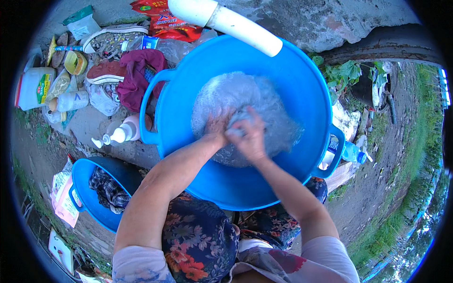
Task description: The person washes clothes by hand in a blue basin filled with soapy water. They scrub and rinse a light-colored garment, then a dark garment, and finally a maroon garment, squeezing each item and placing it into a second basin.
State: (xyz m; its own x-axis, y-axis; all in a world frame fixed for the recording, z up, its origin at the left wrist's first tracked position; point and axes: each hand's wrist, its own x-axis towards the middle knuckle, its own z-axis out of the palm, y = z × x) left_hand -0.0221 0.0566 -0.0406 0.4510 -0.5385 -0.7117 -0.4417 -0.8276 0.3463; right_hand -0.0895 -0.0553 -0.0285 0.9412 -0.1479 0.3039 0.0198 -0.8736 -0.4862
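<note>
A big round blue basin [302, 89] in front of me holds cloudy, foamy water [214, 89]. Both my hands are in the water near its middle, side by side. My right hand [248, 136] is closed round a bunched wet, greyish cloth [241, 116], its fingers curled. Against the cloth's left side rests my left hand [219, 126]; foam and blur hide most of its fingers, so its grip cannot be made out. To the right of the hands the water is smeared by motion, and how far the cloth spreads under it is hidden.
A white pipe [245, 29] juts over the basin's far rim. At left stand pump bottles [123, 132], shoes [106, 71], a maroon cloth [137, 80] and a white jug [35, 88]. A smaller blue tub [82, 181] with dark checked clothing [108, 188] sits lower left. A plastic bottle [353, 153] lies right.
</note>
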